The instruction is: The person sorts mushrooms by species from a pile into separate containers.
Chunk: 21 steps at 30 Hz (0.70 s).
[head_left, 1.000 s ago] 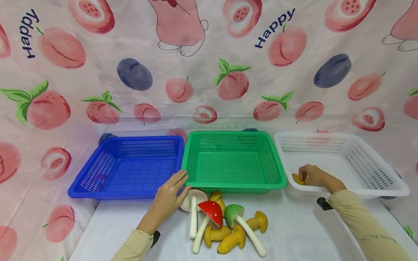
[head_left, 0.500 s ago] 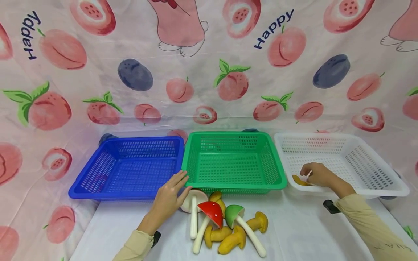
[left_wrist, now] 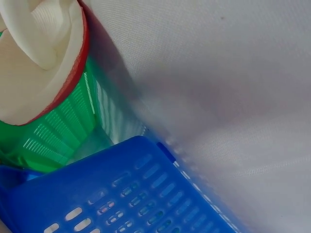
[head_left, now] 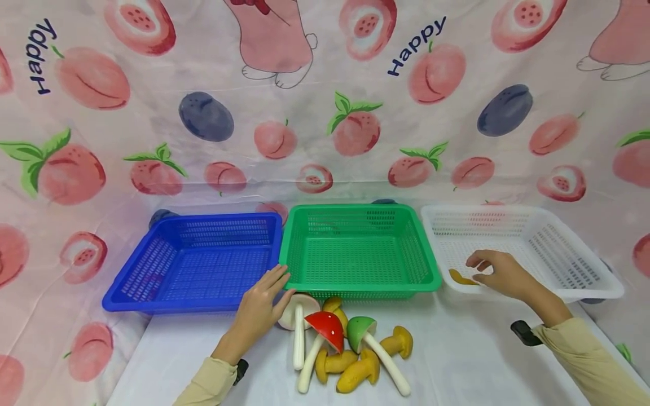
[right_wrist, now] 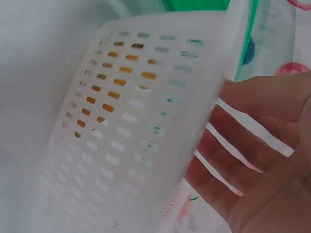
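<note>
Head view: we see the right hand (head_left: 508,276) over the white basket (head_left: 574,254), its thumb and fingers bent and spread apart with nothing in them. They have just let go of the yellow mushroom (head_left: 459,277), which now lies inside that basket, just left of the thumb tip; we can't tell if the two touch. To us, this one looks dropped off, and the hand seems free. The left hand (head_left: 256,310) has its fingers stretched out and holds nothing; the tips are by the near corner between the blue basket (head_left: 167,305) and the green basket (head_left: 376,287). Just beside its thumb is the white mushroom (head_left: 298,344). Farther right of those fingers lie the red mushroom (head_left: 327,330), the green mushroom (head_left: 361,331) and four more yellow mushrooms (head_left: 358,373).
</note>
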{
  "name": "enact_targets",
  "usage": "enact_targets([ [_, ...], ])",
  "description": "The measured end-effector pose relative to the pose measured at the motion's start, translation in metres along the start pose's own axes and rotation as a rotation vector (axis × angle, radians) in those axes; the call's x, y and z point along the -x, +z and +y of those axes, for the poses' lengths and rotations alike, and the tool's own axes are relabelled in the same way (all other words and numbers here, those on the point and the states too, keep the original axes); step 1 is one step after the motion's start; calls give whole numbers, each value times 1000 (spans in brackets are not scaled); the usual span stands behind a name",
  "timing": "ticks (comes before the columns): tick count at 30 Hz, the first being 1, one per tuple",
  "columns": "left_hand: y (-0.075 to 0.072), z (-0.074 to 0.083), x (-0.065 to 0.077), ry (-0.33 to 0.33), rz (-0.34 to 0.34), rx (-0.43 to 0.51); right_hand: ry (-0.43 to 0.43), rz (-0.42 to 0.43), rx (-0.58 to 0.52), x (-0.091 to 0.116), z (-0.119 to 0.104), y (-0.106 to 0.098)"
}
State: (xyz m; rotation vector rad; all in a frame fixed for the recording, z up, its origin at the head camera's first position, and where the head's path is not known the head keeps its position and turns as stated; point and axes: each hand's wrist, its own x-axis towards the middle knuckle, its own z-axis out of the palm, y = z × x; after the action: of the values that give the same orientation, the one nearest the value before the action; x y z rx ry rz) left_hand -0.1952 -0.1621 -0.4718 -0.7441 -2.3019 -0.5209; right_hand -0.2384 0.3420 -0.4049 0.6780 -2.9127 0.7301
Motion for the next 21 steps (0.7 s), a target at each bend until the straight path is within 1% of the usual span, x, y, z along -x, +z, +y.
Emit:
enact_targets([
  [3, -1, -1, 1, -3, 10, -3, -29, 36, -9, 2, -8, 0],
  [7, -1, -3, 4, 0, 20, -6, -50, 63, -6, 6, -18, 1],
  [14, 0, -3, 5, 5, 23, -4, -60, 91, -14, 17, -37, 0],
  [21, 1, -2, 2, 20, 37, -1, -85, 101, -25, 28, -50, 7],
])
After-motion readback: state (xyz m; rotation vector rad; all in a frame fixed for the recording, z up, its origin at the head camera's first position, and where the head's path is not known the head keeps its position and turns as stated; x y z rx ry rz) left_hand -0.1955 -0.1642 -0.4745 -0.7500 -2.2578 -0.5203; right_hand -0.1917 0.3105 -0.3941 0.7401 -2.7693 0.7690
